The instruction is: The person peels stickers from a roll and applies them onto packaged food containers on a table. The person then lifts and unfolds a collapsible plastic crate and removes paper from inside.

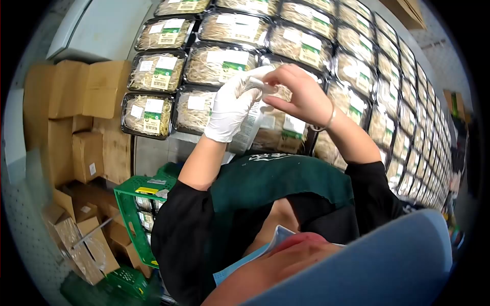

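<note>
White printed paper strip (250, 127) hangs from left hand in white glove (225, 109), fingers curled round it. Bare right hand (305, 96) at strip's upper end, thumb and forefinger part-curled; cannot tell whether pinching. Strip's end seemingly being worked; calls for light pinch. Black plastic trays of pale stringy food (219, 64) crowd around strip, rims close; hand room above lids.
</note>
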The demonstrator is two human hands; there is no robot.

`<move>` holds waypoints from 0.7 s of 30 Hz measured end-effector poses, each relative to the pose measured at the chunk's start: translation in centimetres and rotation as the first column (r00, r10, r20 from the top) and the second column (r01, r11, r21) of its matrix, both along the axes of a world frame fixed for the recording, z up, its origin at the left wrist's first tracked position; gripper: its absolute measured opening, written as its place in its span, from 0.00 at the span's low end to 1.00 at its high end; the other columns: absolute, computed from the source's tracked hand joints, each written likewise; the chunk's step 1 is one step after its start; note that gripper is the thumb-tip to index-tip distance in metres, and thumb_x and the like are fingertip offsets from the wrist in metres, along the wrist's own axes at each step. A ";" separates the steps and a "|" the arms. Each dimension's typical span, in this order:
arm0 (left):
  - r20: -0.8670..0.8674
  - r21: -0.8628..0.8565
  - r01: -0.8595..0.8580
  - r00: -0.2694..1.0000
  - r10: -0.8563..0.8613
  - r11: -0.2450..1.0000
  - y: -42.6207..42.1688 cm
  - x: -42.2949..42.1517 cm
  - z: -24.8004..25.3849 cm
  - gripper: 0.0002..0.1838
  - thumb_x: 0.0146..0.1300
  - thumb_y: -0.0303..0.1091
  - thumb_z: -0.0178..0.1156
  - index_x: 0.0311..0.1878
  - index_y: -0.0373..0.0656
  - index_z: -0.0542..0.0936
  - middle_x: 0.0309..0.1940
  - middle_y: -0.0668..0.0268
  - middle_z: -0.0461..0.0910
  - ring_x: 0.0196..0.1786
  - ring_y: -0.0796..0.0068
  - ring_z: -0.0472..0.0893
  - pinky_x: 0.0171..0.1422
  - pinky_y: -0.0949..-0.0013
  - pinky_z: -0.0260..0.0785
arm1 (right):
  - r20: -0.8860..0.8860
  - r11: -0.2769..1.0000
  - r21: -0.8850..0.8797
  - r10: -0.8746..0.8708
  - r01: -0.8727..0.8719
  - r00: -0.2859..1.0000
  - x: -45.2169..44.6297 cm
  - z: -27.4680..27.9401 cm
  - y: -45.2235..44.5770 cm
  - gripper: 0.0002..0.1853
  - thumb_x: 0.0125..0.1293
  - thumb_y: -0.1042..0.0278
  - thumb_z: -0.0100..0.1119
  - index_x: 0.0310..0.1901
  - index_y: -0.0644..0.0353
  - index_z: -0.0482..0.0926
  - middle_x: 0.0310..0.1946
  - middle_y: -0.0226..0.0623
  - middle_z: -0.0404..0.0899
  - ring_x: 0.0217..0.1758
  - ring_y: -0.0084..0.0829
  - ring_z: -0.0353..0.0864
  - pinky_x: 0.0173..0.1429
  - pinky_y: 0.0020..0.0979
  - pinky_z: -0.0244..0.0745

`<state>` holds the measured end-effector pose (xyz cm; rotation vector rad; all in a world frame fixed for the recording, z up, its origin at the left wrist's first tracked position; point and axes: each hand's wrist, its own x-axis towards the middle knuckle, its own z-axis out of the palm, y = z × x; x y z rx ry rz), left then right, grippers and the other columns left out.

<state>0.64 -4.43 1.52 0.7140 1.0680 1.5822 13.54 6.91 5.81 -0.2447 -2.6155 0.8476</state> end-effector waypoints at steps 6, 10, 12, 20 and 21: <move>-0.076 -0.172 -0.099 0.993 0.087 0.980 -6.6 3.9 1.2 0.06 0.57 0.28 0.54 0.33 0.35 0.75 0.28 0.64 0.77 0.30 0.79 0.75 0.32 0.78 0.67 | -0.145 0.966 -0.222 -0.171 0.136 0.975 4.2 -0.5 -7.4 0.06 0.51 0.72 0.61 0.33 0.60 0.77 0.27 0.34 0.77 0.32 0.29 0.75 0.37 0.26 0.69; -0.160 -0.214 0.219 0.953 -0.256 0.952 -11.8 7.4 2.0 0.08 0.53 0.27 0.56 0.37 0.34 0.75 0.28 0.62 0.77 0.28 0.77 0.76 0.32 0.76 0.68 | -0.037 0.775 -0.535 -0.421 0.338 0.906 10.5 -2.0 -8.2 0.05 0.54 0.72 0.60 0.32 0.62 0.77 0.27 0.29 0.77 0.31 0.17 0.73 0.35 0.19 0.68; -0.123 -0.277 -0.034 0.992 0.000 0.960 -16.5 9.2 2.0 0.11 0.50 0.27 0.57 0.38 0.33 0.76 0.33 0.61 0.77 0.33 0.75 0.76 0.36 0.75 0.67 | 0.061 0.646 -0.598 -0.554 0.474 0.830 16.6 -3.8 -4.5 0.07 0.55 0.70 0.60 0.32 0.62 0.75 0.26 0.25 0.75 0.30 0.14 0.70 0.34 0.18 0.66; -0.732 0.658 -0.488 -0.235 0.640 0.574 -44.9 15.4 8.0 0.13 0.54 0.25 0.51 0.42 0.28 0.72 0.30 0.59 0.74 0.30 0.73 0.73 0.33 0.78 0.65 | 0.267 0.705 -0.206 -0.627 0.679 0.732 23.5 -11.0 -3.5 0.19 0.52 0.52 0.57 0.35 0.63 0.75 0.32 0.44 0.77 0.36 0.41 0.77 0.42 0.34 0.70; -0.720 0.688 -0.570 -0.459 0.521 0.449 -47.2 18.4 10.8 0.16 0.59 0.26 0.48 0.49 0.29 0.71 0.31 0.60 0.74 0.31 0.76 0.73 0.33 0.80 0.65 | 0.175 0.783 -0.071 -0.600 0.618 0.780 23.0 -11.0 -3.8 0.17 0.53 0.53 0.56 0.36 0.61 0.74 0.31 0.44 0.77 0.37 0.42 0.76 0.42 0.37 0.70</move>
